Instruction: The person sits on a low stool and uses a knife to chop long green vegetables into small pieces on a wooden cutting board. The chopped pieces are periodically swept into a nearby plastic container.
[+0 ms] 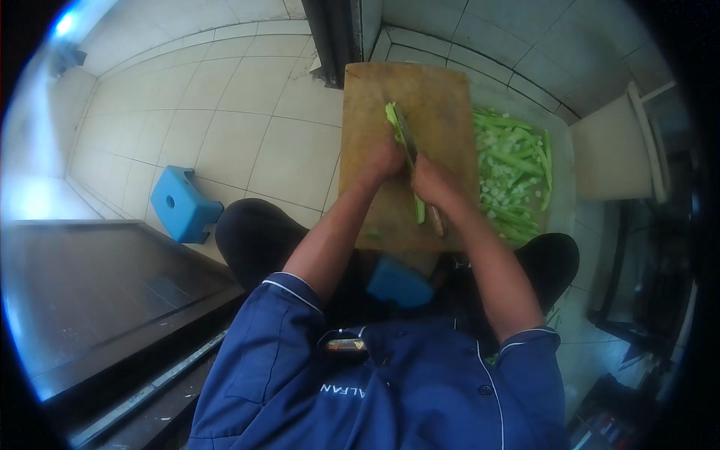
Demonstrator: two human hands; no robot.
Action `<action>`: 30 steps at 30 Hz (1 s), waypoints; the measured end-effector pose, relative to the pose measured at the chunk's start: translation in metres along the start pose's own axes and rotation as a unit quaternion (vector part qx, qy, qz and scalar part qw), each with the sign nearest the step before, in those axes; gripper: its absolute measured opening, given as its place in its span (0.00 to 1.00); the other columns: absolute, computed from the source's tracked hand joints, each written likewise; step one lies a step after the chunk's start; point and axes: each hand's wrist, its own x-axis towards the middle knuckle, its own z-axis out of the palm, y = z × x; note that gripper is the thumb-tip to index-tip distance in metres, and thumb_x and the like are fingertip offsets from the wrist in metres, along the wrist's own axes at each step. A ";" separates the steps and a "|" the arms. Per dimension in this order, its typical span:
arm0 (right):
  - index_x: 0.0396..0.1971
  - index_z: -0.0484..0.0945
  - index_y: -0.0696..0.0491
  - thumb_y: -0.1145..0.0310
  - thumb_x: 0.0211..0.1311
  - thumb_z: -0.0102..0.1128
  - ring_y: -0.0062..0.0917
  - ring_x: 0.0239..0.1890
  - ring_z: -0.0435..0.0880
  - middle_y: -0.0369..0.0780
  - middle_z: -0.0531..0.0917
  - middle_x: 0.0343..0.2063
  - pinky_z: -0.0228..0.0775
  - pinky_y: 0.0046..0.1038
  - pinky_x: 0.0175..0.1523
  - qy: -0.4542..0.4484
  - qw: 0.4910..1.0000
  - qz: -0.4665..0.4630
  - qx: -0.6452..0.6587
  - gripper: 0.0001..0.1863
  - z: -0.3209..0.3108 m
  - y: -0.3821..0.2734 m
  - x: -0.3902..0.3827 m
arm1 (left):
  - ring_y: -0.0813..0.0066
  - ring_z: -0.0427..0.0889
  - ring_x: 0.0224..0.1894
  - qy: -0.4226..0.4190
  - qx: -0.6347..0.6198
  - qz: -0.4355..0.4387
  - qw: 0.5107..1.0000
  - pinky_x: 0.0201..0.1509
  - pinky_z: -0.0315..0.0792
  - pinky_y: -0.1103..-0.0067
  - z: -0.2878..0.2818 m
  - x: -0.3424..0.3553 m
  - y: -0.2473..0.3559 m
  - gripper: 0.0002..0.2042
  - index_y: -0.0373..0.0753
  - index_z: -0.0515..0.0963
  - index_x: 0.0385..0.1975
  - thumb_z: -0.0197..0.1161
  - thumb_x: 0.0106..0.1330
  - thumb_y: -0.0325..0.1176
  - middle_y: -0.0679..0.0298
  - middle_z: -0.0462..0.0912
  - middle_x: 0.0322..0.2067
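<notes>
A large wooden cutting board (366, 90) lies in front of me. My right hand (435, 182) is closed round a knife (406, 135), its blade pointing away from me and its brown handle end showing below the hand. Close beside the blade, my left hand (386, 159) is closed on a long green vegetable stalk (391, 114), whose far end sticks out past the fingers. A green strip (420, 210) shows on the board below my right hand; whether it belongs to the same stalk is hidden by the hands.
To the board's right, a pale tray (561, 161) holds many cut green pieces (517, 161) and strips. A blue stool (184, 202) stands on the tiled floor (232, 142) at left. A whitish bin (611, 154) is at far right. Tiled wall (517, 37) rises behind the board.
</notes>
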 end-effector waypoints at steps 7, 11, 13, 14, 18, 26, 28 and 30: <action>0.49 0.71 0.64 0.70 0.62 0.49 0.54 0.49 0.82 0.59 0.83 0.43 0.73 0.48 0.54 0.012 1.000 -0.007 0.003 0.18 0.007 0.003 0.004 | 0.37 0.80 0.50 0.008 -0.009 0.020 1.000 0.54 0.73 0.56 -0.001 0.006 -0.008 0.37 0.29 0.47 0.72 0.53 0.65 0.36 0.30 0.79 0.46; 0.47 0.71 0.64 0.70 0.62 0.50 0.55 0.48 0.82 0.59 0.83 0.43 0.74 0.49 0.53 0.017 0.999 -0.034 -0.028 0.17 0.010 0.006 0.000 | 0.37 0.80 0.50 0.004 0.025 0.006 1.000 0.55 0.73 0.56 0.002 0.007 0.000 0.38 0.26 0.46 0.72 0.52 0.66 0.37 0.31 0.79 0.46; 0.46 0.72 0.64 0.70 0.61 0.49 0.55 0.47 0.83 0.59 0.83 0.42 0.74 0.49 0.53 0.015 0.998 -0.039 -0.040 0.16 0.014 0.011 -0.008 | 0.37 0.80 0.50 0.004 0.029 -0.002 1.000 0.56 0.73 0.56 0.005 0.004 0.000 0.38 0.26 0.46 0.72 0.52 0.66 0.37 0.31 0.79 0.46; 0.45 0.72 0.64 0.70 0.61 0.49 0.55 0.47 0.83 0.60 0.83 0.42 0.74 0.49 0.53 0.017 0.999 -0.035 -0.038 0.16 0.015 0.012 -0.012 | 0.37 0.80 0.49 0.012 0.024 0.006 1.000 0.55 0.73 0.56 0.004 0.003 -0.001 0.38 0.26 0.46 0.72 0.52 0.66 0.37 0.31 0.79 0.46; 0.44 0.72 0.64 0.70 0.61 0.50 0.55 0.45 0.83 0.61 0.83 0.41 0.74 0.49 0.52 0.027 0.999 -0.026 -0.015 0.15 0.015 0.014 -0.016 | 0.36 0.81 0.47 0.021 0.010 0.015 1.000 0.53 0.74 0.55 0.007 0.009 -0.004 0.38 0.26 0.45 0.72 0.52 0.67 0.37 0.31 0.79 0.44; 0.45 0.70 0.64 0.71 0.63 0.49 0.56 0.42 0.83 0.60 0.83 0.37 0.74 0.51 0.49 0.045 0.998 -0.038 -0.010 0.14 0.045 0.026 -0.046 | 0.56 0.87 0.27 -0.029 -0.055 -0.012 0.998 0.29 0.84 0.66 0.009 0.011 -0.012 0.37 0.30 0.37 0.74 0.50 0.70 0.33 0.41 0.84 0.37; 0.45 0.70 0.63 0.71 0.64 0.50 0.56 0.42 0.83 0.59 0.83 0.36 0.74 0.51 0.48 0.053 0.998 -0.019 -0.010 0.14 0.052 0.031 -0.049 | 0.63 0.86 0.23 -0.053 -0.081 -0.041 0.995 0.24 0.83 0.70 0.002 0.002 0.006 0.37 0.32 0.36 0.74 0.49 0.71 0.32 0.44 0.85 0.35; 0.45 0.70 0.62 0.71 0.64 0.50 0.56 0.41 0.83 0.59 0.83 0.36 0.74 0.52 0.47 0.046 0.999 -0.012 -0.020 0.14 0.056 0.029 -0.047 | 0.59 0.86 0.24 -0.064 -0.120 -0.046 0.990 0.28 0.83 0.69 -0.009 -0.008 0.017 0.38 0.30 0.36 0.74 0.49 0.71 0.33 0.43 0.84 0.37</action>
